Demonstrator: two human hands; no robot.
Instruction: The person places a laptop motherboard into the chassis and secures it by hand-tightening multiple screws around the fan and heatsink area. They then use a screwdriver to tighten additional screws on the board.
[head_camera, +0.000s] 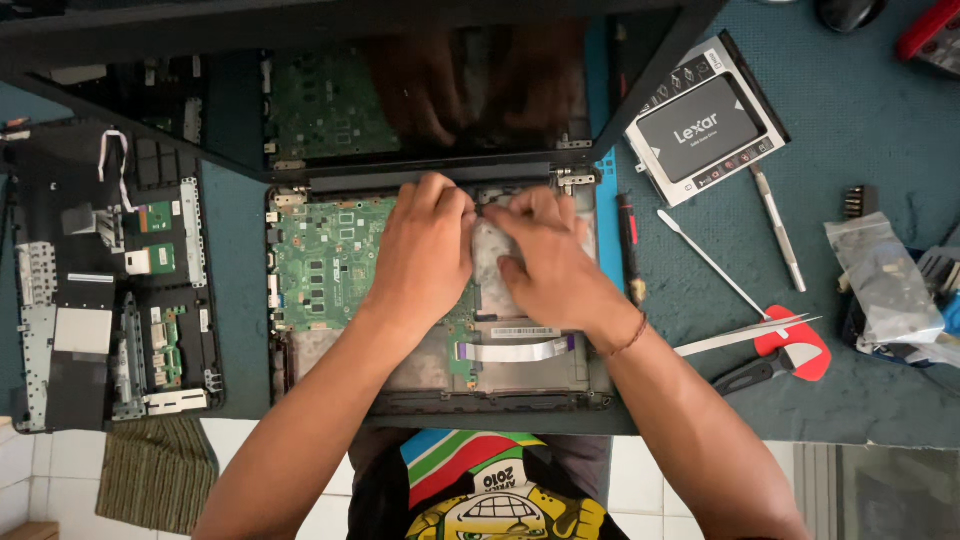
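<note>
**Both hands down on the silver part inside the opened laptop**

Right, I'm looking straight down into the opened laptop base (330, 350), its lid tilted up at the far edge and mirroring my hands in the dark screen (450, 90). The thing I'm working on is the pale silver part (492, 262) sitting right of the green board (315, 265), just below the hinge bar (430, 180). It lies directly under my fingers, between the two hands, with its long axis running away from me toward the hinge.

My left hand (425, 250) comes in from the lower left, knuckles up, fingers curled down over the part's left edge and top corner. My right hand (545, 265) comes in from the lower right, forearm angled across the base, fingertips pressed onto the part's upper right and one finger bent onto its middle. Both hands touch it; neither is nearer. Whether they pinch it or only press, I cannot tell, since the fingertips hide under the knuckles.

Just nearer me, a flat white ribbon cable (515, 350) crosses the bay. Out on the blue surface (880, 130) to my right lie a drive in its caddy (705, 125), a thin spudger (710, 262), tweezers (745, 335) and a screwdriver (778, 230). To my left rests the removed bottom cover (110, 290).
</note>
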